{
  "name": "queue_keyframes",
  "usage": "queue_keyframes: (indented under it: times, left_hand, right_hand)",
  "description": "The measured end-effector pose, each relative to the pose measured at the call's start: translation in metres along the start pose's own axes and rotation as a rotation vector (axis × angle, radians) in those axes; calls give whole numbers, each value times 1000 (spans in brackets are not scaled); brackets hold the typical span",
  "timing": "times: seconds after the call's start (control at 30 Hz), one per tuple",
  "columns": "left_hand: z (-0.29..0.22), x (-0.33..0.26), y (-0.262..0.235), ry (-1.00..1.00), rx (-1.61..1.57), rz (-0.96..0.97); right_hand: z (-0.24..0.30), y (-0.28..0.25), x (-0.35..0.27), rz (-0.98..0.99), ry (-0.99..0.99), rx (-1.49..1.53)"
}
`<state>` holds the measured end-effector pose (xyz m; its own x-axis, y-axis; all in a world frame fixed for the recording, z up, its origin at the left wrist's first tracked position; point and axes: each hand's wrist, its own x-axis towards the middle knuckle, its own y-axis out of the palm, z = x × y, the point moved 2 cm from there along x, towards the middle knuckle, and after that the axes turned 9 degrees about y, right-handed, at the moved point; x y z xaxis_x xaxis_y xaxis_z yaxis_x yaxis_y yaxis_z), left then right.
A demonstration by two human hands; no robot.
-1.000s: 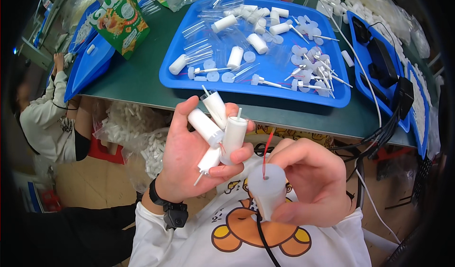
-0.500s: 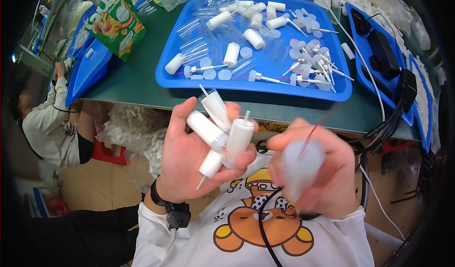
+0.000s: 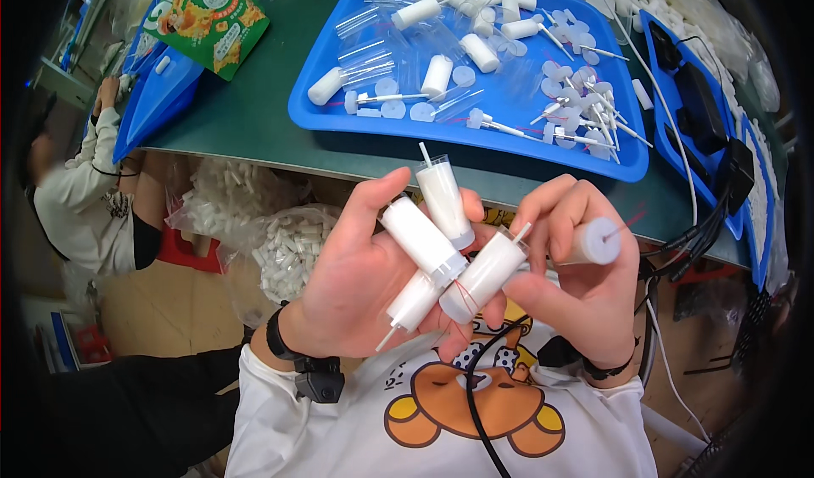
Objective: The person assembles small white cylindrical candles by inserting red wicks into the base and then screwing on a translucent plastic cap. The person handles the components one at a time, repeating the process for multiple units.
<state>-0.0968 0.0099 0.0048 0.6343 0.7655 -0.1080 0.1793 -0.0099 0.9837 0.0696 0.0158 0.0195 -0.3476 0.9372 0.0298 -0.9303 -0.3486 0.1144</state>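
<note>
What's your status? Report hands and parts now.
Left hand shut on four white tubes. Right hand shut on white cylinder. Blue tray beyond, nothing blocking.

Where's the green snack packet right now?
In the head view the green snack packet lies at the upper left on the green table, overlapping a blue tray's edge, left of the big blue tray.

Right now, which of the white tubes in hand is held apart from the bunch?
The white tube in the right hand, end-on with a red thread. The other four sit fanned together in the left hand.
</note>
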Motion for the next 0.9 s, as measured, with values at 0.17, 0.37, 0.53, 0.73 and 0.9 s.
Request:
queue_keyframes:
  times: [0.17, 0.37, 0.53, 0.73, 0.9]
  left_hand:
    - [1, -1, -2, 56, 28, -54]
    - [-4, 0, -1, -1, 3, -19]
    - [-6, 2, 2, 38, 292, -158]
    - [-6, 5, -14, 108, 203, 6]
    - [-6, 8, -11, 133, 247, -43]
  right_hand:
    - [-2, 1, 2, -1, 52, 29]
    - [-4, -5, 1, 7, 21, 161]
    - [-4, -4, -3, -164, 42, 225]
    - [-1, -10, -9, -89, 100, 364]
    - [-1, -10, -11, -74, 88, 397]
